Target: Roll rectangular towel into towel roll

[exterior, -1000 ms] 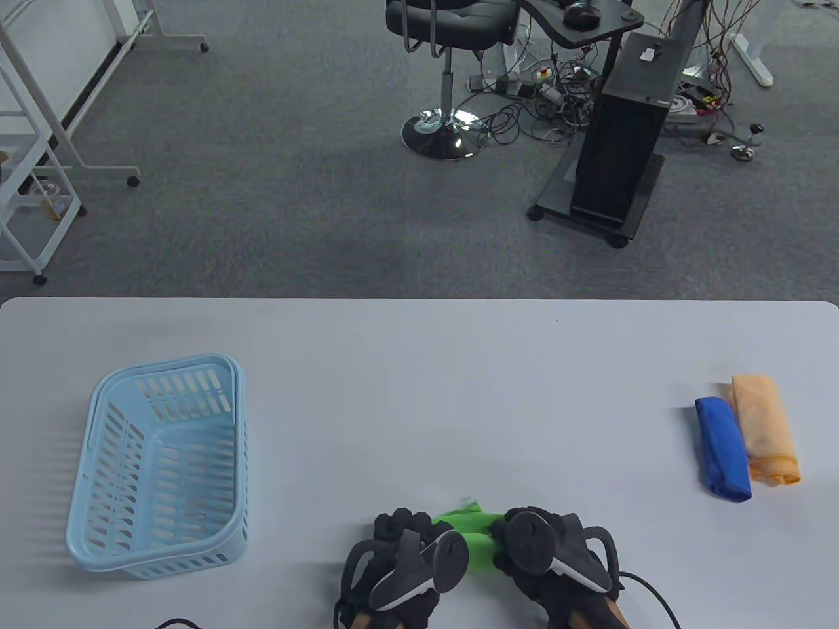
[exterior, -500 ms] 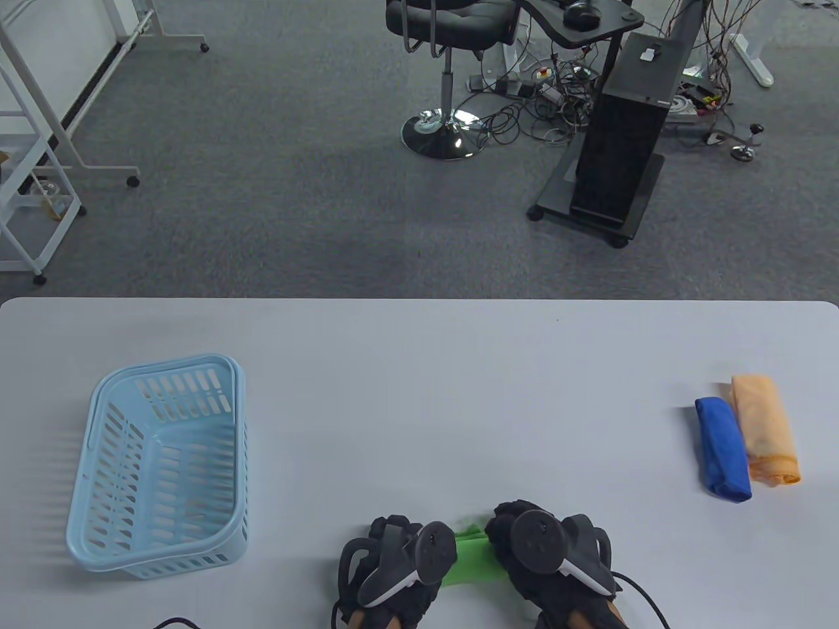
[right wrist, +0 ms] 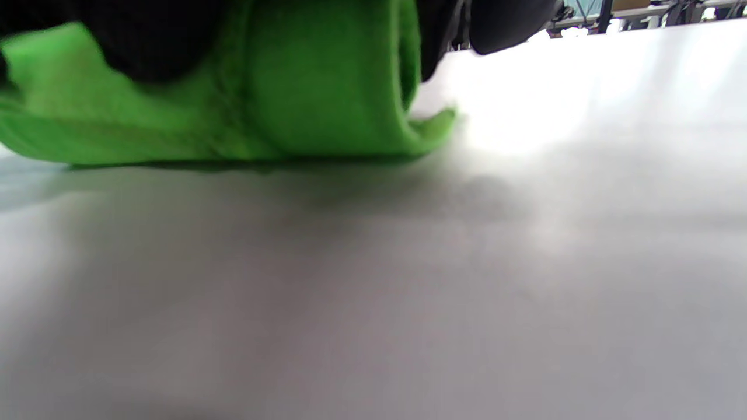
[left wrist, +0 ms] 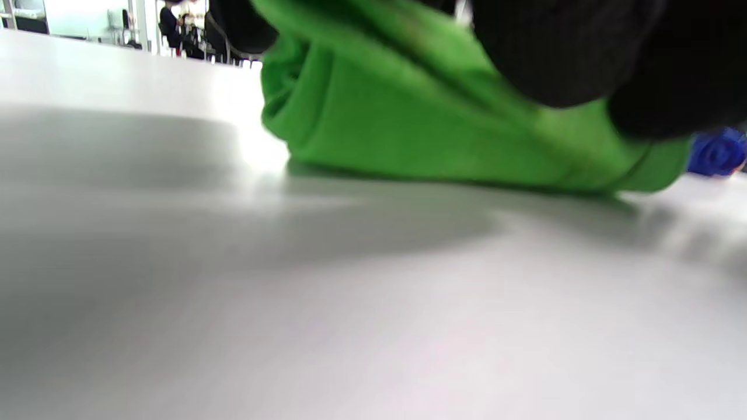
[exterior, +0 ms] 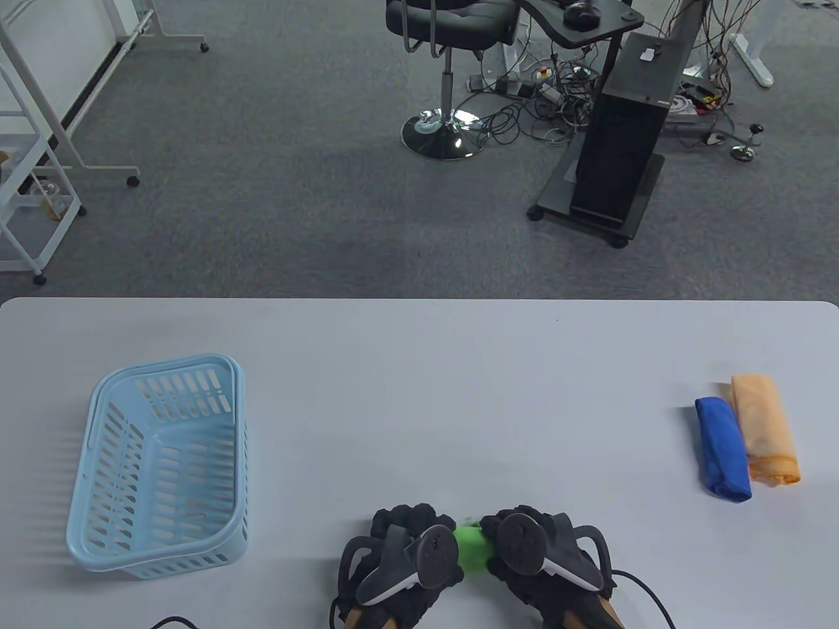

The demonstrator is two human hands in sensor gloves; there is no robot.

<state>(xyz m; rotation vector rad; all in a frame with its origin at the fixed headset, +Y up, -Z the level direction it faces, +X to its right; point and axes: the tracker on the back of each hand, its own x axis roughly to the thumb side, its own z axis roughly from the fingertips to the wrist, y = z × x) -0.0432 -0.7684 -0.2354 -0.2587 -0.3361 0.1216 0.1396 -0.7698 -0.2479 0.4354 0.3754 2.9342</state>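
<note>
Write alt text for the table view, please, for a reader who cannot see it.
Two gloved hands, left hand and right hand, grip a green towel at the table's near edge. A blue basket sits to the left; a blue roll and an orange roll lie touching at the right.

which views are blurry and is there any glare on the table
Table view: sharp, evenly lit. Left wrist view: green towel and glove fingers soft, table foreground blurred, bright glare beside the towel. Right wrist view: same blur, strong glare at upper right.
</note>
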